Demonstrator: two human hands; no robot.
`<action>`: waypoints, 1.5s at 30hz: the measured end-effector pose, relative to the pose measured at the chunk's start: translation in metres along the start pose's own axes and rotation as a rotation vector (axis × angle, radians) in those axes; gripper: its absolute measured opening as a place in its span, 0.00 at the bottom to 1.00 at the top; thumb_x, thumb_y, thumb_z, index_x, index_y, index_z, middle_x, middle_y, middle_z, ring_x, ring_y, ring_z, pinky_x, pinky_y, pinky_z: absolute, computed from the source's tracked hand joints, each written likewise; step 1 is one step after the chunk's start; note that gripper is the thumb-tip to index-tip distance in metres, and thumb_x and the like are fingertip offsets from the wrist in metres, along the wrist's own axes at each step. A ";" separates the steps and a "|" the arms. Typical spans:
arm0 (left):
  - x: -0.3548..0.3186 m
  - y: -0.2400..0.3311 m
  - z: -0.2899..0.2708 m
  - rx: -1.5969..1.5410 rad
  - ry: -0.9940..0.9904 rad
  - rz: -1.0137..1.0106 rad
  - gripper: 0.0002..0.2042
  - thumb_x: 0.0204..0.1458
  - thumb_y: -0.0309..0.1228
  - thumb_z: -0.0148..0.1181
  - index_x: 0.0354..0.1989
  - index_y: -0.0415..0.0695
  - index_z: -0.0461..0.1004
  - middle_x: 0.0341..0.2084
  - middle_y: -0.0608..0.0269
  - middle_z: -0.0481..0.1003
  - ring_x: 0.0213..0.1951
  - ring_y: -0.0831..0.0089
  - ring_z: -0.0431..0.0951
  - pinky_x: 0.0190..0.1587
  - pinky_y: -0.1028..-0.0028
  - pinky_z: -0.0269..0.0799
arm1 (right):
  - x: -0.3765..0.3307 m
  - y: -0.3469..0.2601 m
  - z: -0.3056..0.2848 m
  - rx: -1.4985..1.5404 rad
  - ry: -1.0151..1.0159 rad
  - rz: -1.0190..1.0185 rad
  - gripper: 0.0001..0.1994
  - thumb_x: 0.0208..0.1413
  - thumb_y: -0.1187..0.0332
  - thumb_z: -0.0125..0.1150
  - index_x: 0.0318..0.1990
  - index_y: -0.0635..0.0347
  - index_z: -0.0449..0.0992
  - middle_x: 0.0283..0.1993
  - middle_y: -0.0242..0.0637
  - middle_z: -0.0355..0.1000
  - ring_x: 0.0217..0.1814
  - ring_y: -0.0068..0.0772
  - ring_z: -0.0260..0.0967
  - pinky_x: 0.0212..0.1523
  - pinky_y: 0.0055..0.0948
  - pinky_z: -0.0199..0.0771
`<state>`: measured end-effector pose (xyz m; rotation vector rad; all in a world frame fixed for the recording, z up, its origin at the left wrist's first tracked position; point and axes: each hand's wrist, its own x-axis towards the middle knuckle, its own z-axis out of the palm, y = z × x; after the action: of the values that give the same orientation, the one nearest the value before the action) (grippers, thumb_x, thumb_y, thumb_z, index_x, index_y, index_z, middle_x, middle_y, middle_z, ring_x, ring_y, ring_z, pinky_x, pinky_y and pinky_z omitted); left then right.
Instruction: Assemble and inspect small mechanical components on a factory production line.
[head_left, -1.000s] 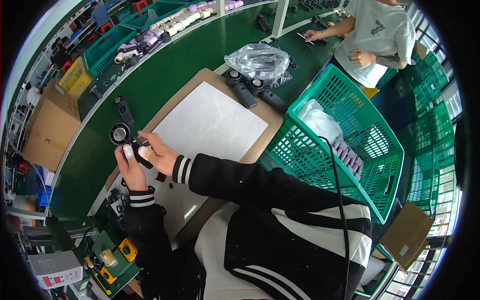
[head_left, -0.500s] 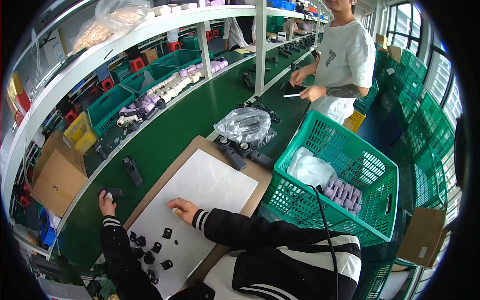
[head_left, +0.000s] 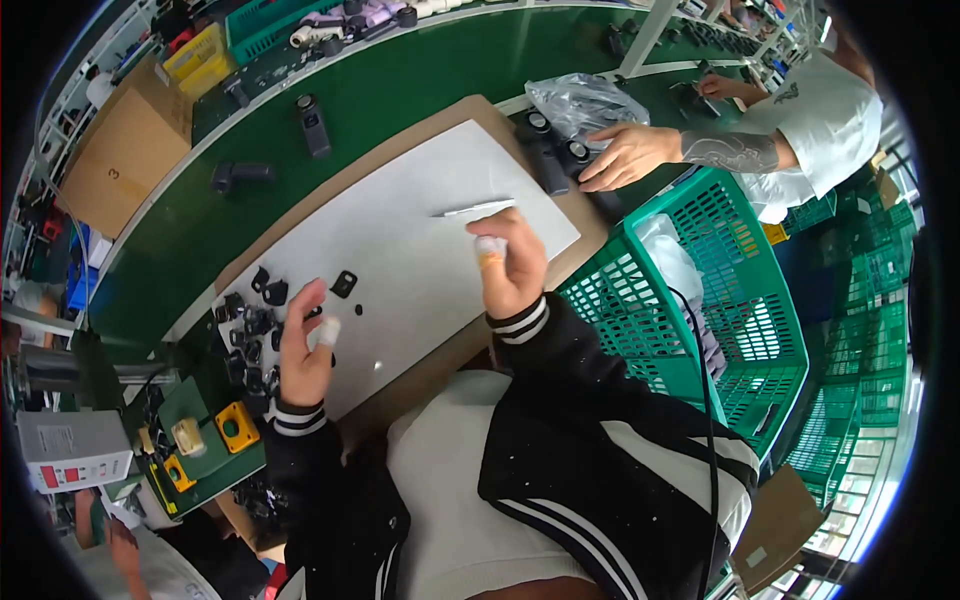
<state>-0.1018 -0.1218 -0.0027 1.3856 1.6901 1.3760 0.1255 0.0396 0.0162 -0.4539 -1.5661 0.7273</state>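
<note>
My left hand (head_left: 305, 345) hovers over the near left of the white board (head_left: 410, 260), fingers and thumb apart, holding nothing. Farther right, my right hand (head_left: 512, 262) is above the board with its fingers loosely bent and a gap at the thumb; nothing shows between them. White wraps cover both thumb tips. Just beyond the right fingers, a thin white pen-like stick (head_left: 475, 208) lies on the board. Several small black plastic parts (head_left: 255, 330) cluster beside my left hand, which hides some. A square black frame piece (head_left: 343, 284) sits apart from them, near a tiny black piece (head_left: 359, 310).
Two dark grey handheld devices (head_left: 313, 128) (head_left: 242, 177) lie on the green bench. At right, a co-worker's hand (head_left: 632, 155) reaches over more grey devices (head_left: 545, 160) near a clear plastic bag (head_left: 590, 105). A green crate (head_left: 690, 220) stands at right, crossed by a black cable (head_left: 708, 400); a carton (head_left: 130, 145) is at left.
My left hand has left the grey device and come back over the board. My right hand has shifted right. The co-worker's arm now reaches in, and a white stick lies on the board.
</note>
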 end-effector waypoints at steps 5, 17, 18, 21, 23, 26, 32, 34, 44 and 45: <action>-0.016 -0.024 0.058 0.371 0.083 0.155 0.27 0.45 0.25 0.57 0.58 0.46 0.63 0.54 0.55 0.63 0.54 0.58 0.63 0.56 0.64 0.57 | 0.004 0.025 -0.011 -0.382 -0.336 0.066 0.21 0.36 0.80 0.49 0.43 0.60 0.73 0.47 0.40 0.65 0.46 0.42 0.60 0.48 0.30 0.62; -0.021 -0.039 0.055 0.388 0.027 0.095 0.26 0.44 0.26 0.58 0.56 0.48 0.66 0.56 0.57 0.63 0.56 0.61 0.61 0.57 0.65 0.55 | -0.012 0.130 0.095 -0.745 -0.708 -0.115 0.12 0.47 0.71 0.56 0.41 0.51 0.71 0.44 0.35 0.64 0.45 0.40 0.60 0.47 0.32 0.61; -0.021 -0.038 0.056 0.382 0.030 0.102 0.25 0.44 0.26 0.58 0.55 0.48 0.67 0.55 0.57 0.63 0.56 0.61 0.61 0.57 0.65 0.55 | -0.007 0.135 0.097 -0.745 -0.716 -0.113 0.10 0.47 0.72 0.56 0.39 0.51 0.71 0.42 0.34 0.64 0.44 0.39 0.59 0.47 0.32 0.61; -0.020 -0.037 0.054 0.401 0.037 0.117 0.24 0.43 0.27 0.57 0.54 0.48 0.68 0.55 0.59 0.64 0.56 0.61 0.61 0.56 0.65 0.56 | 0.015 0.161 0.087 -0.771 -0.632 -0.130 0.07 0.48 0.75 0.54 0.35 0.53 0.69 0.39 0.34 0.64 0.43 0.39 0.60 0.47 0.33 0.62; -0.018 -0.035 0.054 0.425 0.048 0.136 0.23 0.43 0.28 0.57 0.53 0.47 0.68 0.54 0.61 0.64 0.55 0.61 0.62 0.55 0.64 0.56 | 0.036 0.187 0.072 -0.794 -0.608 -0.096 0.09 0.47 0.78 0.52 0.36 0.53 0.69 0.40 0.35 0.65 0.43 0.42 0.61 0.46 0.34 0.64; -0.018 -0.036 0.053 0.418 0.057 0.137 0.23 0.43 0.27 0.57 0.52 0.47 0.69 0.53 0.62 0.65 0.55 0.61 0.62 0.55 0.64 0.56 | 0.069 0.227 0.052 -0.834 -0.593 -0.129 0.11 0.45 0.80 0.50 0.36 0.53 0.69 0.41 0.35 0.66 0.43 0.44 0.62 0.46 0.35 0.65; -0.018 -0.032 0.051 0.406 0.085 0.115 0.21 0.43 0.24 0.57 0.50 0.46 0.71 0.50 0.63 0.69 0.55 0.61 0.63 0.56 0.65 0.56 | 0.119 0.295 0.011 -0.832 -0.651 -0.158 0.13 0.43 0.81 0.48 0.36 0.51 0.70 0.40 0.33 0.68 0.44 0.43 0.64 0.48 0.34 0.65; -0.018 -0.031 0.050 0.414 0.099 0.101 0.21 0.43 0.24 0.58 0.50 0.46 0.71 0.50 0.64 0.69 0.55 0.61 0.64 0.56 0.65 0.56 | 0.129 0.310 0.006 -0.826 -0.698 -0.150 0.12 0.45 0.80 0.47 0.36 0.50 0.70 0.41 0.32 0.68 0.44 0.43 0.64 0.51 0.32 0.64; -0.021 -0.041 0.046 0.371 0.128 0.071 0.22 0.40 0.22 0.55 0.48 0.46 0.71 0.48 0.63 0.70 0.53 0.60 0.65 0.56 0.65 0.57 | 0.125 0.331 0.029 -0.595 -0.698 -0.052 0.05 0.45 0.68 0.54 0.28 0.50 0.77 0.34 0.28 0.73 0.38 0.39 0.66 0.45 0.33 0.64; -0.022 -0.043 0.047 0.365 0.132 0.088 0.22 0.40 0.22 0.55 0.48 0.46 0.71 0.48 0.63 0.70 0.53 0.59 0.65 0.56 0.65 0.58 | 0.125 0.332 0.022 -0.524 -0.637 -0.037 0.07 0.44 0.67 0.57 0.32 0.52 0.78 0.32 0.32 0.73 0.35 0.41 0.67 0.39 0.33 0.66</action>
<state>-0.0694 -0.1229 -0.0620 1.6119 2.0681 1.2732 0.0445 0.3581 -0.1186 -0.6072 -2.3785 0.4382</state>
